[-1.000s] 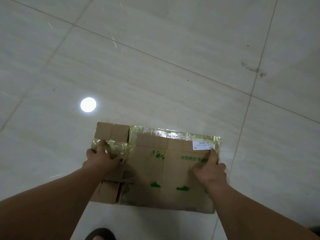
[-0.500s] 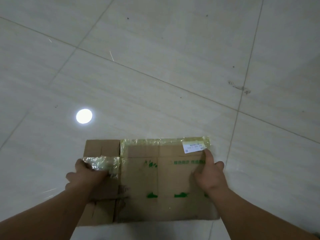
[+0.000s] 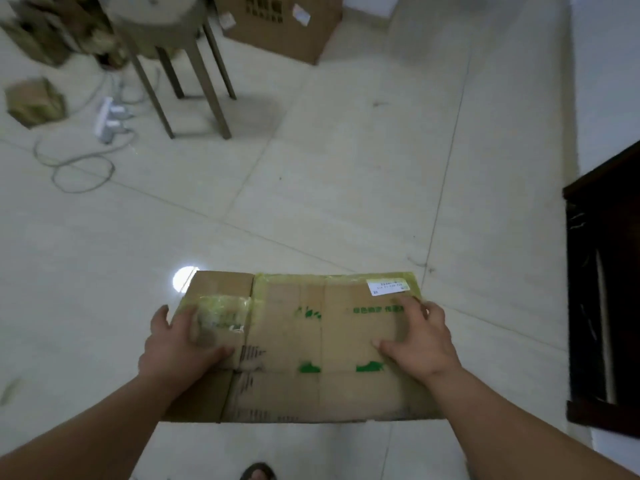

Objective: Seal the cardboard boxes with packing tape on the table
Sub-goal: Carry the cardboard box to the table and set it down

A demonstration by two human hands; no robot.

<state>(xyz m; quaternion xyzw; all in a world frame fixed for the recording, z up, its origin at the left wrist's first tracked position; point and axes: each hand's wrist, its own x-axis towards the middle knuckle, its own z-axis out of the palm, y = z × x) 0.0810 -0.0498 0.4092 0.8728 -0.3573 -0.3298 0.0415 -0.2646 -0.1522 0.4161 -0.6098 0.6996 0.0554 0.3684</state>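
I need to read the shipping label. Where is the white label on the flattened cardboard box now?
In the head view, the white label sits at the far right corner of the flattened cardboard box, on the yellowish tape strip, just beyond the right hand.

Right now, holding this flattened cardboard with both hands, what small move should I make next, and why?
Probably carry it toward a work surface. The flattened cardboard box is held over bare floor, the left hand gripping its taped flap and the right hand its other side, and no roll of tape is in view, so sealing cannot begin here.
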